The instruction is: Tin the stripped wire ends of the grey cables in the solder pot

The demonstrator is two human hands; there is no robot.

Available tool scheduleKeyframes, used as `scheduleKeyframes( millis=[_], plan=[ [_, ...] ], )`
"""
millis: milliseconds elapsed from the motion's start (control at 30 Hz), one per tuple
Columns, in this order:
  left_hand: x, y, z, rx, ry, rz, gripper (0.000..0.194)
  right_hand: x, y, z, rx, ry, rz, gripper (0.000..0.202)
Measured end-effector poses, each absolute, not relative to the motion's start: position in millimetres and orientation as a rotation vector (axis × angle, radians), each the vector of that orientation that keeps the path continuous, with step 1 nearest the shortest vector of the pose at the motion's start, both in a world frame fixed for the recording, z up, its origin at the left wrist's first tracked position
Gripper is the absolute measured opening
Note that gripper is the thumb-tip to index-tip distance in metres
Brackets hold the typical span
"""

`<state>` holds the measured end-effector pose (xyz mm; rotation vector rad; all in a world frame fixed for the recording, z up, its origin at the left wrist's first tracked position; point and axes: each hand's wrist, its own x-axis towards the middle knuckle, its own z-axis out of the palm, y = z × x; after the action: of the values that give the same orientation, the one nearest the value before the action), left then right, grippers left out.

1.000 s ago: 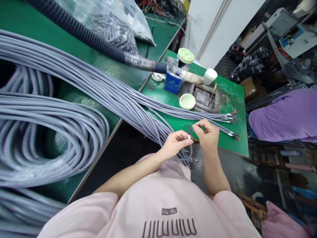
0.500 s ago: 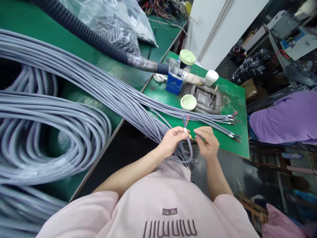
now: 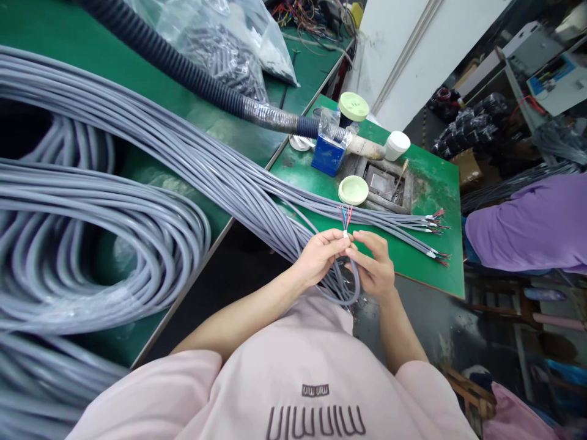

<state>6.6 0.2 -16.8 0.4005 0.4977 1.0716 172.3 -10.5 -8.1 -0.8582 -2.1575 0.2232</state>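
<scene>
My right grip [image 3: 376,267] now sits at the fingertips of my left grip [image 3: 319,256]; half a second ago a clear gap parts them; the left is closed on a slim grey plastic-sheathed cable [image 3: 356,284] just under its white collar [image 3: 345,234], thin red, blue and dark wires [image 3: 345,215] fanning up above; I cannot tell whether the right pinches anything; I judge that both grips now attend to this one end; the cable loops below them; a pale green round dish [image 3: 353,190] stands beyond, on the green worktop [image 3: 438,183].
</scene>
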Motion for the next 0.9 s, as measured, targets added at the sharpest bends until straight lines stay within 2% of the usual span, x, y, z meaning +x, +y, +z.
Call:
scheduleKeyframes(
  millis=[133, 300, 467, 667, 900],
  plan=[
    [-3.5, 0.2, -8.0, 0.642, 0.613, 1.149, 0.027, 169.5, -4.6, 8.1, -0.926, -1.978, 0.145, 0.038],
    [-26.8, 2.6, -4.7, 1.199, 0.945, 1.577, 0.015, 177.2, 29.2, 34.7, -1.127, -1.705, 0.015, 0.022],
    [-46.4, 23.4, -27.7, 1.544, 1.183, 1.899, 0.008, 180.2, 75.5, 38.2, -1.239, -1.67, 0.053, 0.02],
    [-55.5, 40.5, -54.0, 1.787, 1.413, 1.945, 0.007, 175.0, 113.0, 23.8, -1.265, -1.748, 0.087, 0.024],
    [-54.7, 39.1, -54.9, 1.827, 1.452, 1.944, 0.009, 170.9, 131.9, 17.3, -1.388, -1.899, 0.011, 0.029]
  ],
)
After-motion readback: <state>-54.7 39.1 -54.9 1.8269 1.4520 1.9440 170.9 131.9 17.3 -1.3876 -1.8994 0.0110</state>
